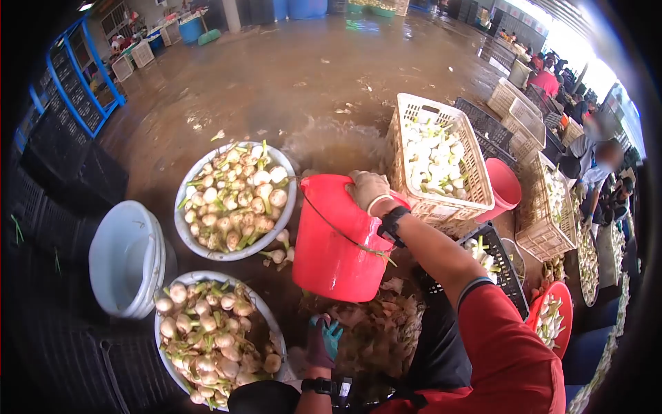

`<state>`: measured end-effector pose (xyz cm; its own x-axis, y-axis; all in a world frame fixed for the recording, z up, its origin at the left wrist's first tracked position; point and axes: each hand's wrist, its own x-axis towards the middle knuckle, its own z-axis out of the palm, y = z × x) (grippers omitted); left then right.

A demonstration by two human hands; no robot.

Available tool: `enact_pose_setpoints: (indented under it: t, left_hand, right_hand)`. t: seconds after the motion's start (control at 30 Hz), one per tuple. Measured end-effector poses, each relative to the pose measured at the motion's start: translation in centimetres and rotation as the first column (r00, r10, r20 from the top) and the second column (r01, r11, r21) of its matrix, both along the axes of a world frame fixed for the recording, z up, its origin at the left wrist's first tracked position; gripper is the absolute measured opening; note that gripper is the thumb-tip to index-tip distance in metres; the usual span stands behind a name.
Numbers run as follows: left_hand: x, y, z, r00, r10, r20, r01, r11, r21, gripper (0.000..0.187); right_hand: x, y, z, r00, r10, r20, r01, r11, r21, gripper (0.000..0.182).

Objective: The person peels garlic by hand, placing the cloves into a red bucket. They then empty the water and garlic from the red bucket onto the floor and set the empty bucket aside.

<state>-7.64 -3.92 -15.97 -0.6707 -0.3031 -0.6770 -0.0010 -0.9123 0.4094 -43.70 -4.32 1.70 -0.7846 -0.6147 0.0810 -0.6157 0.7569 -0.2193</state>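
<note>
My right hand (370, 191), in a pale glove, is closed on the upper rim of a red bucket (343, 241). The bucket tips away from me, its base toward me and its mouth hidden; a thin handle hangs across its side. Wet, splashed floor (338, 145) lies beyond the rim. Low in the view, my left hand (324, 341) wears a purple and teal glove and holds nothing visible, its fingers loosely apart. It is beside a tub (274, 324) of garlic bulbs (207, 334). Farther off, another round tub (181, 224) contains garlic bulbs (238, 196) with green stems.
Nested pale tubs (103, 276) stand at left beside dark crates (58, 165). At right are a beige crate (441, 203) of whiter bulbs, a black crate (514, 276), another red bucket (507, 183) and a red basin (567, 310). Loose peelings (379, 331) cover the floor near me. People sit farther right.
</note>
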Motion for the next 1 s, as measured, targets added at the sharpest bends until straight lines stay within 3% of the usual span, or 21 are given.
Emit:
enact_pose_setpoints:
  t: [0.07, 0.17, 0.27, 0.37, 0.5, 0.57, 0.67, 0.8, 0.87, 0.93, 1.0]
  left_hand:
    - [-1.4, -0.2, 0.9, 0.998, 0.053, -0.033, -0.054, 0.997, -0.052, 0.050]
    - [-2.9, 0.0, 2.1, 0.994, 0.107, -0.022, -0.108, 0.990, -0.086, 0.056]
    - [-3.9, -0.4, 3.5, 0.992, -0.024, -0.128, 0.002, 0.986, -0.168, 0.061]
    - [-4.6, 0.3, 4.8, 0.983, -0.039, -0.180, -0.003, 0.974, -0.228, 0.062]
    - [-5.3, 0.8, 5.6, 0.971, -0.064, -0.229, 0.011, 0.974, -0.224, 0.061]
    - [-5.4, 1.2, 5.4, 0.929, 0.034, -0.369, -0.076, 0.992, -0.099, 0.056]
    - [-5.0, 1.3, 3.9, 0.961, 0.164, -0.222, -0.173, 0.985, -0.020, 0.048]
    - [-3.5, 1.2, 3.0, 0.980, 0.159, -0.120, -0.152, 0.986, 0.067, 0.037]
    - [-3.1, 1.4, 5.4, 0.982, 0.182, -0.053, -0.180, 0.983, 0.031, 0.027]
    - [-2.5, 1.8, 8.6, 0.985, 0.175, 0.003, -0.174, 0.981, -0.080, 0.020]
    - [-2.1, 1.7, 10.1, 0.993, 0.101, -0.064, -0.118, 0.906, -0.406, 0.041]
  right_hand:
    - [-0.9, -0.7, -0.8, 0.996, -0.090, 0.018, 0.091, 0.996, -0.006, 0.029]
    - [-1.2, -1.4, -1.1, 0.996, -0.090, 0.003, 0.089, 0.995, 0.051, 0.029]
    - [-0.9, -1.3, -0.9, 0.998, -0.069, -0.007, 0.069, 0.995, 0.065, 0.028]
    - [-0.9, -0.7, -0.9, 0.996, -0.083, -0.010, 0.084, 0.993, 0.079, 0.029]
    - [-1.2, 0.3, -0.9, 0.995, -0.082, 0.059, 0.081, 0.997, 0.012, 0.031]
    - [-1.1, 0.8, -0.8, 0.994, -0.079, 0.080, 0.081, 0.997, -0.016, 0.032]
    - [-0.1, 2.0, 0.3, 0.983, -0.077, 0.168, 0.079, 0.997, -0.005, 0.035]
    - [2.0, 4.6, 1.0, 0.972, -0.037, 0.232, 0.057, 0.995, -0.081, 0.037]
    - [2.0, 5.3, 0.4, 0.960, -0.056, 0.274, 0.078, 0.994, -0.071, 0.039]
    - [1.6, 6.8, -1.1, 0.953, -0.072, 0.294, 0.130, 0.975, -0.182, 0.042]
    - [0.5, 8.2, -2.0, 0.903, -0.195, 0.384, 0.294, 0.931, -0.218, 0.046]
